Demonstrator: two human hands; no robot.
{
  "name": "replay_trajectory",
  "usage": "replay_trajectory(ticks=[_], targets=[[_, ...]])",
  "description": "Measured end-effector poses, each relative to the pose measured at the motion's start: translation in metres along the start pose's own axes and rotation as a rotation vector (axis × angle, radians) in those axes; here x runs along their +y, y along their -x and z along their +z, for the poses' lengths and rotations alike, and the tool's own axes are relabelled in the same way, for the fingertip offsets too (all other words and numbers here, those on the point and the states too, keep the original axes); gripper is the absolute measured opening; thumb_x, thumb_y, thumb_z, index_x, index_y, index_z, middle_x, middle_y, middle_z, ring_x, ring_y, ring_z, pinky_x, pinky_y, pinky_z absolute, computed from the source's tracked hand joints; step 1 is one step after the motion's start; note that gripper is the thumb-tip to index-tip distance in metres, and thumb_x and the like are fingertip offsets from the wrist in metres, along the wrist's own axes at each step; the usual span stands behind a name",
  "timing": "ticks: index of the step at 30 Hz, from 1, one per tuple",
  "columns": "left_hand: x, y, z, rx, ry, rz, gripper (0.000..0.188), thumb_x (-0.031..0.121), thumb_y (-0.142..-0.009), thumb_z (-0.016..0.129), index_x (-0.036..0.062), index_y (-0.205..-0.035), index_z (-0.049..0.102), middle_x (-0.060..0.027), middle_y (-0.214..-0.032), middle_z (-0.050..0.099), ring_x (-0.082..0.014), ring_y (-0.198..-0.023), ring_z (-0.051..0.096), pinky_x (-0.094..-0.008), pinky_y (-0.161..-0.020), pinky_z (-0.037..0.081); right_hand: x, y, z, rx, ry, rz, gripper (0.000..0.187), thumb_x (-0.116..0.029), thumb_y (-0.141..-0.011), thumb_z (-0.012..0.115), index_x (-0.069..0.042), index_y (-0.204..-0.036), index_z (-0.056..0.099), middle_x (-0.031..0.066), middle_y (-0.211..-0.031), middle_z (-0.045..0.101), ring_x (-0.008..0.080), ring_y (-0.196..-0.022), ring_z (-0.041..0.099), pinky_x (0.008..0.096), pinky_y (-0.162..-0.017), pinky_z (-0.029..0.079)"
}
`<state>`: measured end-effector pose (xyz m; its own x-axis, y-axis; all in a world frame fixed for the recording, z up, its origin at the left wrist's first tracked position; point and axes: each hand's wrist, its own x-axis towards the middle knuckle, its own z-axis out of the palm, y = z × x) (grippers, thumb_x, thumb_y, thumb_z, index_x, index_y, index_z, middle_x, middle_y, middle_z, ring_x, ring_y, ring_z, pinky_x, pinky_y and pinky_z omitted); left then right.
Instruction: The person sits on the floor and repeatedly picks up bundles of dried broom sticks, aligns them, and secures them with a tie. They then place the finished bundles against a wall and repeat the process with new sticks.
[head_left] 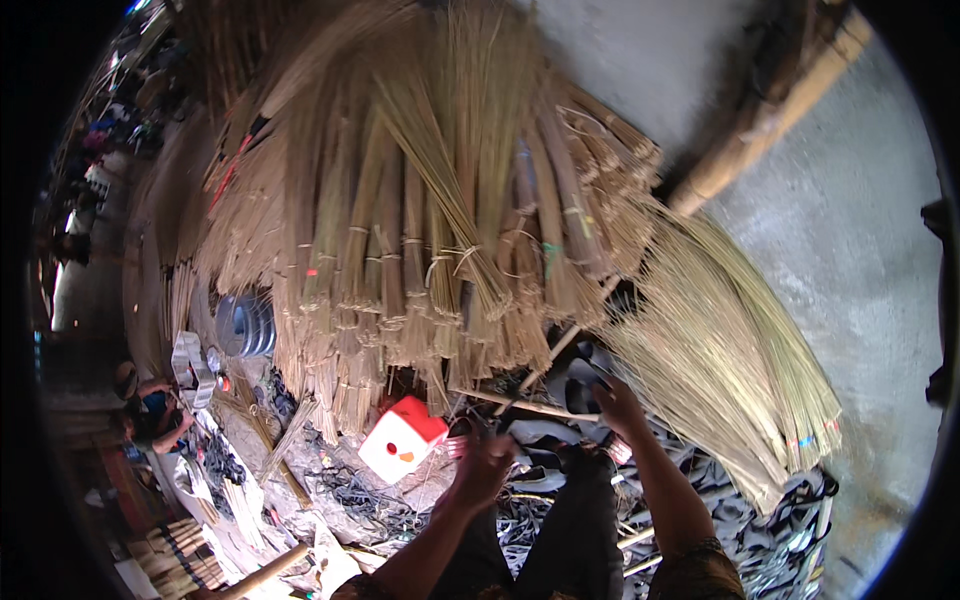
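Observation:
My left hand [485, 472] is in front of my left knee, its fingers curled closed. Whatever lies in them is too dark and blurred to make out. Farther forward and to the right, my right hand [620, 408] pinches at the edge of a curved black strip [582, 388] that looks like rubber. A red and white plastic container [402, 440] with a round opening in its side stands left of my left hand. Beyond both hands rises a big pile of tied straw bundles [410, 230], their bound ends toward me.
Loose black strips [740, 510] heap up right of my legs. Long straw [710, 350] leans there by a grey wall [850, 270]. A wooden pole [770, 120] slants at upper right. Metal wire coils [245, 325] sit at left; another person [155, 415] works beyond them.

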<state>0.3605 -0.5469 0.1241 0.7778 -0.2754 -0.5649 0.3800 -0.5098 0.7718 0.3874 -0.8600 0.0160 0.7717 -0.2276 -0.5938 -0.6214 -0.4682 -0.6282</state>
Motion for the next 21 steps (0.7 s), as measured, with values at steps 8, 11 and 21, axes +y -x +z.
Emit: replay_trajectory(ticks=[8, 11, 21], targets=[[-0.020, -0.102, 0.130, -0.173, 0.477, -0.634, 0.087, 0.069, -0.098, 0.054, 0.0070, -0.154, 0.033, -0.0225, -0.145, 0.052, -0.0360, -0.117, 0.066, -0.0470, -0.089, 0.059, 0.349, 0.136, -0.131, 0.333, 0.092, 0.454, 0.053, -0.043, -0.095, 0.066, -0.001, -0.128, 0.064, 0.0266, -0.118, 0.071, 0.0422, -0.112, 0.068, 0.0475, -0.095, 0.053], [-0.045, -0.198, 0.125, 0.059, 0.620, -0.659, 0.088, 0.074, -0.093, 0.058, 0.0099, -0.151, 0.040, -0.0192, -0.136, 0.055, -0.0374, -0.112, 0.064, -0.0607, -0.091, 0.055, 0.408, 0.193, -0.177, 0.376, 0.159, 0.519, 0.052, -0.042, -0.097, 0.063, 0.001, -0.128, 0.063, 0.0268, -0.118, 0.071, 0.0418, -0.112, 0.068, 0.0479, -0.094, 0.053], [0.048, -0.271, 0.155, 0.179, 0.475, -0.421, 0.073, 0.048, -0.103, 0.056, 0.0054, -0.158, 0.033, -0.0179, -0.156, 0.043, -0.0342, -0.141, 0.047, -0.0494, -0.114, 0.042, 0.459, 0.208, -0.245, 0.590, 0.431, 0.616, 0.067, -0.042, -0.095, 0.065, -0.003, -0.146, 0.048, 0.0272, -0.140, 0.058, 0.0458, -0.131, 0.053, 0.0514, -0.108, 0.046]])
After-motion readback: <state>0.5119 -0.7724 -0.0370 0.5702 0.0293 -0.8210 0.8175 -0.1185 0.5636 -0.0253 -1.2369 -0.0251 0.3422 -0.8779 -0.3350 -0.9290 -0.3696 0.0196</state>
